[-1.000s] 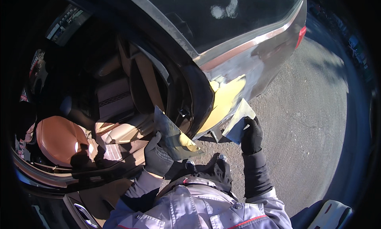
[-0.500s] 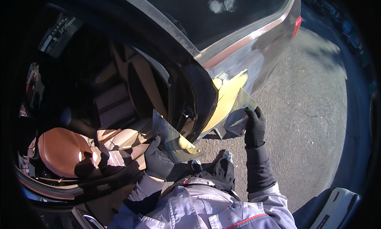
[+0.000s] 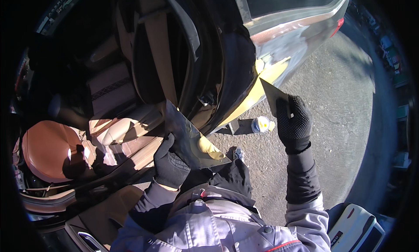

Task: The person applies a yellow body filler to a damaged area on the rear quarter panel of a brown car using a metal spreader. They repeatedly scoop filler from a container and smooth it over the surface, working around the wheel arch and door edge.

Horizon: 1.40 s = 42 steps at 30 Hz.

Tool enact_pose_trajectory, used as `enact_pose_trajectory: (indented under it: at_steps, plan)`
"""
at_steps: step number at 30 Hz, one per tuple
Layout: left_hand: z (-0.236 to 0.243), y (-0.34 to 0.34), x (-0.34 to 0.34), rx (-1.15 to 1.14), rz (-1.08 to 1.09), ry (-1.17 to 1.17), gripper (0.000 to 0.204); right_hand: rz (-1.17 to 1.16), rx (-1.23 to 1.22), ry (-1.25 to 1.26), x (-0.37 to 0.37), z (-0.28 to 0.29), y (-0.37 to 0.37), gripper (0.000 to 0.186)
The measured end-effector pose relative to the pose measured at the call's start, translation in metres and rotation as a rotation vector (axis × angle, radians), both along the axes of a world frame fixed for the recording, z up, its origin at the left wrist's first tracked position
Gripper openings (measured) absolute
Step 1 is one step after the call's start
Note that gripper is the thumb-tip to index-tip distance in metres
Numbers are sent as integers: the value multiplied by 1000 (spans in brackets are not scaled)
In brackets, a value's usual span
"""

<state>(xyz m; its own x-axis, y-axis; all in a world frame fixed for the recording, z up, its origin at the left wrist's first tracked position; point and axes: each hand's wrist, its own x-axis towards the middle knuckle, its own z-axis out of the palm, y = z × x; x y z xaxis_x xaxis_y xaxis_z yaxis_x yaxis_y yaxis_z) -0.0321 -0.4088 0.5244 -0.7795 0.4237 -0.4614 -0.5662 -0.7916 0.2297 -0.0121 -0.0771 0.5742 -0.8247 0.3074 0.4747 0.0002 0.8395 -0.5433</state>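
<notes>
My gloved left hand (image 3: 171, 167) is closed on the edge of a dark flat plate (image 3: 184, 140), held tilted before the open car doorway. A smear of yellow putty (image 3: 209, 148) lies near the plate's lower corner. My gloved right hand (image 3: 296, 123) grips a dark, thin putty spreader (image 3: 273, 96), its pointed corner upward. The spreader looks close to the car's rear side panel (image 3: 288, 46), but I cannot tell whether it touches. Yellow filler (image 3: 249, 99) covers the panel's lower part beside the door opening, with grey, sanded-looking patches above it.
A small tub with white and yellow contents (image 3: 261, 124) stands on the grey pavement (image 3: 336, 108) under the panel. Brown seats (image 3: 52, 149) show through the doorway on the left. At the lower right is a white vehicle (image 3: 355, 228). My shoe (image 3: 238, 153) is near the tub.
My right hand has moved right and turned the spreader, away from the yellow filler. The tub on the ground has come into sight. My left hand still holds the plate; the view has shifted.
</notes>
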Motion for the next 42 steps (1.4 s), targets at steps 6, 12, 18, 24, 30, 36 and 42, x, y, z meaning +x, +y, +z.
enact_pose_trajectory:
  at_steps: [6, 12, 18, 24, 30, 36, 42]
  plan:
    - [-9, -3, 2, -11, 10, -12, 37, 44, 105, 5, -8, 6, 4, 10]
    - [-14, -8, 1, 27, -9, -22, 37, 26, 108, -9, -9, 5, 6, 12]
    - [-14, -7, 2, 52, -4, 7, 37, -22, -3, -38, 0, 0, 11, 15]
    - [-10, -5, 2, 50, 16, 13, 39, 82, -98, -156, 16, -27, 7, 15]
    - [-6, -5, 2, 29, -13, 27, 41, 24, -162, -289, 23, -55, 2, 20]
    - [-4, -3, 1, 8, -22, 27, 39, 33, -408, -303, 20, -68, -3, 23]
    - [-3, -2, 2, -3, -12, 31, 35, -4, -406, -347, 19, -73, -9, 23]
